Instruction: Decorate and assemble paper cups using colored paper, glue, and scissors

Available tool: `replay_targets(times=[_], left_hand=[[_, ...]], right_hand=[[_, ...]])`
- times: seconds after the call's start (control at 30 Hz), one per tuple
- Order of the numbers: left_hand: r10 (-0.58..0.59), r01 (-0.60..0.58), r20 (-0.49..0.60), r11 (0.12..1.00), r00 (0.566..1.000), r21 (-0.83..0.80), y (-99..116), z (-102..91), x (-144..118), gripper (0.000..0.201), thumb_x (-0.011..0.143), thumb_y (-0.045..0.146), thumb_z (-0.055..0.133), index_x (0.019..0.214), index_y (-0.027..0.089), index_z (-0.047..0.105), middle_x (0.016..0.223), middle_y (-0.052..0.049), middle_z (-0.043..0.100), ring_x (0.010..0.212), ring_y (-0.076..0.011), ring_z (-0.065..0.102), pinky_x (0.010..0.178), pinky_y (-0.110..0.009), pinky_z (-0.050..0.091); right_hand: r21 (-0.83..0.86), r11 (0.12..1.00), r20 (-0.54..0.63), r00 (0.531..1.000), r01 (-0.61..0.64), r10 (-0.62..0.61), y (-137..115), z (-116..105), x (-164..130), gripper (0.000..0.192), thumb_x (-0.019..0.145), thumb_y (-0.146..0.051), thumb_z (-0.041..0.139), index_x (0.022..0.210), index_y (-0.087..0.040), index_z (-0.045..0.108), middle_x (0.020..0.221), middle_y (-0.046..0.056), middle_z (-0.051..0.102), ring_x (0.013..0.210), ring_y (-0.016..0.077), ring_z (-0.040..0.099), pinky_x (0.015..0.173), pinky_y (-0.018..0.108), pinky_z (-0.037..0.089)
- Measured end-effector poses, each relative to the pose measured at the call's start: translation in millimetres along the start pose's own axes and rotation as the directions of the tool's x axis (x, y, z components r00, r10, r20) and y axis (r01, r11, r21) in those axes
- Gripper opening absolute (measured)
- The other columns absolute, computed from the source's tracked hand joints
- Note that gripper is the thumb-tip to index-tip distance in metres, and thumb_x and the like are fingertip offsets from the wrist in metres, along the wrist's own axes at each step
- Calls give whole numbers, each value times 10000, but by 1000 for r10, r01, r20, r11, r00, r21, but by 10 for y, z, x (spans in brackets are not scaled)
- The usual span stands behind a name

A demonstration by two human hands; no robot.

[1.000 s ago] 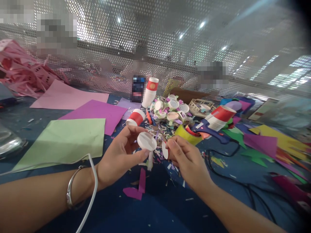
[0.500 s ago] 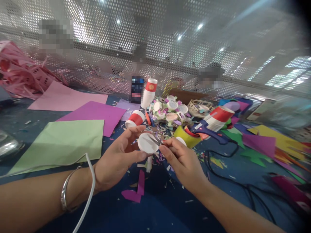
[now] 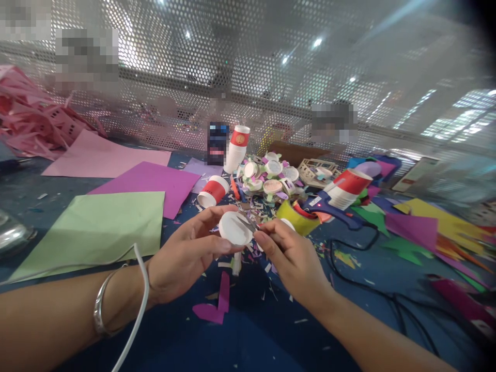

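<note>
White paper disc [image 3: 234, 229] sits pinched in my left hand [image 3: 186, 256] above the blue table [image 3: 248, 330]; my right hand [image 3: 292, 258] grips small scissors [image 3: 248, 223], blades on its edge, trimming barely begun.

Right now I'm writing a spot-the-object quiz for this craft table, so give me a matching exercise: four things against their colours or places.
Things:
1. white disc
2. glue gun
3. green paper sheet
4. upright paper cup

Places or colours:
a. flat, left of the hands
b. held in the left hand
c. standing at the back by the mesh wall
d. blue, lying right of the hands

Pairs: 1-b, 2-d, 3-a, 4-c
</note>
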State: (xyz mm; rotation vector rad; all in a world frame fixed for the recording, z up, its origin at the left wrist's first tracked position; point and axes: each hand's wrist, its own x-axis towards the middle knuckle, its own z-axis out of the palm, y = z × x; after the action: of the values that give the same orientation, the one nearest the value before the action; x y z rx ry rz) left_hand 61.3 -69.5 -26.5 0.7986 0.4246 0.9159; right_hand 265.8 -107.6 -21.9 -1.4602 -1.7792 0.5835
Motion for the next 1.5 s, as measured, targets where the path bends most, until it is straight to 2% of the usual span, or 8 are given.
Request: replay_targets(times=[0.23,0.47,0.93,1.03,1.23,1.5], left_hand=[[18,-18,2,999,1000,47,12,12,-9,400,725,66,767,1079,217,658,1041,-28,674,1018,-184,626,955,-334,538],[21,-21,4,993,1000,114,-10,-39,-32,417,705,96,795,1070,226,640,1021,-10,647,960,-160,578,823,-253,470],[14,-18,35,993,999,116,-11,-51,-35,445,700,124,800,1090,238,618,987,2,640,920,-139,561,767,-223,439],[14,-16,28,995,1000,100,-1,-42,-36,426,694,115,787,1071,223,622,978,-1,634,916,-134,564,777,-214,446],[-2,-1,55,999,999,45,12,-44,-17,401,673,142,778,1035,205,618,986,-19,630,946,-165,592,883,-275,480],[-1,-1,42,998,999,56,25,-20,-30,375,672,148,721,1030,204,622,993,-32,623,965,-190,602,886,-291,501]], right_hand=[[15,1000,15,1000,20,-20,-5,7,-19,343,1010,-504,508,880,-194,580,615,-50,483,549,109,422,522,245,324],[-35,999,7,999,38,-38,-7,-10,-22,363,1015,-508,487,877,-191,599,623,-41,484,556,118,439,529,251,335],[-92,994,0,998,62,-62,-9,-62,-29,361,1019,-487,493,862,-189,623,605,-49,496,537,103,432,526,245,338],[-108,991,-7,997,80,-82,3,-67,-26,361,1019,-482,491,859,-189,627,621,-42,517,543,103,447,529,244,347],[-106,990,-1,996,91,-91,10,-74,-25,359,1016,-484,500,843,-193,618,584,-55,470,522,98,415,509,240,332],[-96,993,13,998,67,-66,18,-88,-57,384,1022,-500,478,837,-193,615,584,-48,496,506,97,427,508,241,342]])
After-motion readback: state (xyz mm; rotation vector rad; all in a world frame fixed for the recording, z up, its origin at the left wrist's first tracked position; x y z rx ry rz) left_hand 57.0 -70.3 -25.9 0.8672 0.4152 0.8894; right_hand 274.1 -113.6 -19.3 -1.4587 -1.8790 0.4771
